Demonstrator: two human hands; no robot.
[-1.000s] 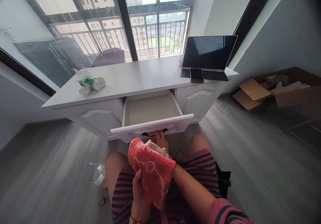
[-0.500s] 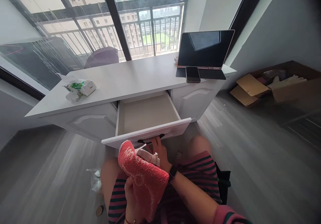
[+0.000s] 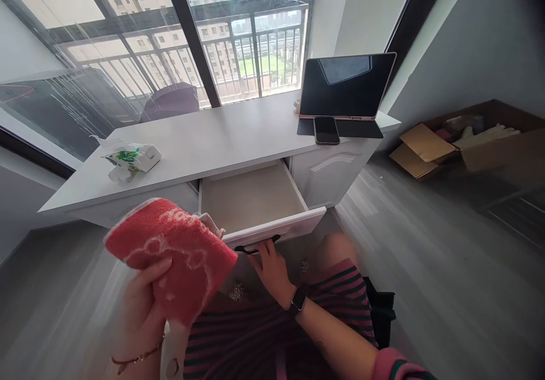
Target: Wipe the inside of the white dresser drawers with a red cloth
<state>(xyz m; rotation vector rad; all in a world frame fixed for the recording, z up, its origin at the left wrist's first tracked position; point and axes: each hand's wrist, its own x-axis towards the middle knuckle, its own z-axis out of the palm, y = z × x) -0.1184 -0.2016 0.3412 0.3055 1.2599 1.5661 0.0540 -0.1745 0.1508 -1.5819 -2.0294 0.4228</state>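
Observation:
My left hand (image 3: 147,295) is closed on a red terry cloth (image 3: 183,261) with a white pattern, raised to the left in front of the cabinet. A pale fabric piece pokes out along the cloth's upper right edge, and its kind is unclear. The fingers of my right hand (image 3: 272,269) are hooked on the black handle (image 3: 258,247) of a white drawer (image 3: 293,225). That drawer stands pulled out from the cabinet, its bare bottom showing. The cloth covers the left end of the drawer front.
On the white cabinet top (image 3: 213,136) lie a tissue pack (image 3: 138,157) at left, and a tablet (image 3: 347,84) with a phone (image 3: 326,130) at right. An open cardboard box (image 3: 481,158) stands on the floor at right. My knees are close below the drawer.
My left hand has carried the red cloth up and to the left, away from my right forearm. My right hand stays at the drawer handle, and the drawer has hardly moved.

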